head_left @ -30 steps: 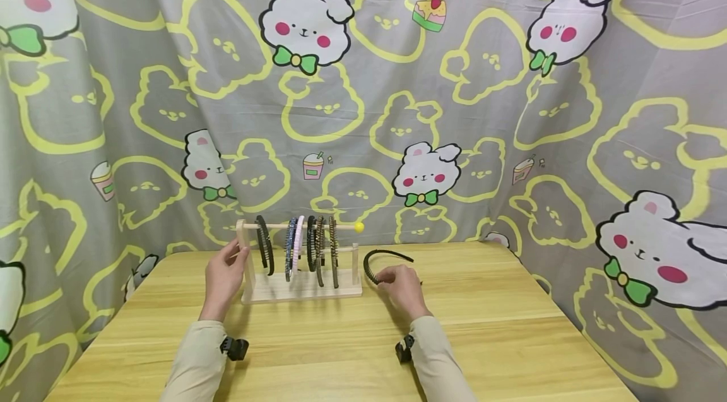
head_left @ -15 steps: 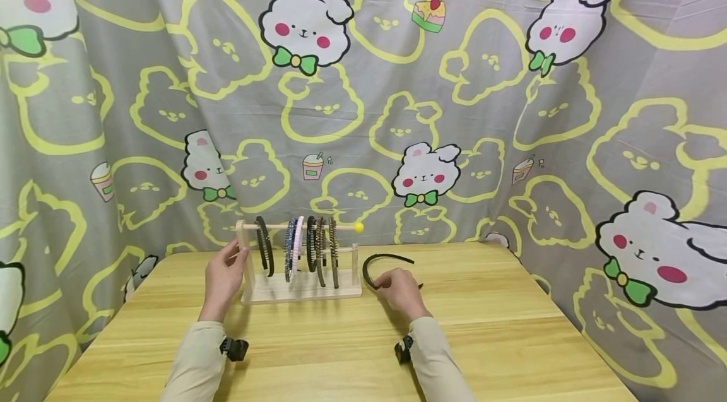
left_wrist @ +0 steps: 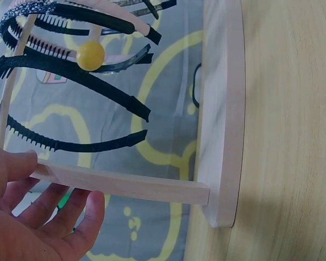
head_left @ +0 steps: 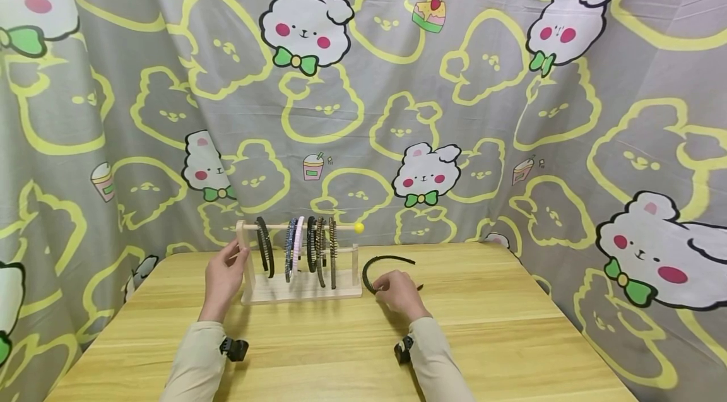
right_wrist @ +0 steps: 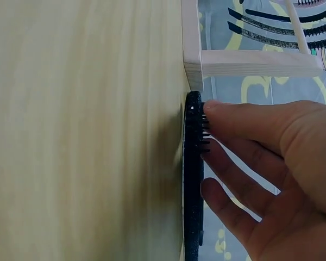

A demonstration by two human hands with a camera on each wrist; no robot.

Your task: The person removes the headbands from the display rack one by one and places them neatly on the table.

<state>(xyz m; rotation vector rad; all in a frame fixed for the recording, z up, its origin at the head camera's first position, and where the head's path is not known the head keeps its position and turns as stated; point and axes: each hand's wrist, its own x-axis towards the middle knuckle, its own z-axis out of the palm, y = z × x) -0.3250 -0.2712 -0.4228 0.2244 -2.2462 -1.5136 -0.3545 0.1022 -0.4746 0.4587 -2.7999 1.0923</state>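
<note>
A wooden headband stand stands at the middle left of the table. Several headbands hang along its upper rod: black, blue, pink and brown patterned ones. My left hand grips the stand's left upright; in the left wrist view, the thumb lies on one side of the post and fingers on the other. Right of the stand, a black toothed headband lies on the table. My right hand pinches it by its near side. The right wrist view shows the thumb at the teeth; part of the grip is hidden.
A yellow ball caps the rod's right end. The stand's short right post is close to the black headband. A patterned grey curtain hangs behind the wooden table and on both sides.
The black headband has tipped down flatter, and my right hand has sunk slightly with it. The stand and my left hand keep their place.
</note>
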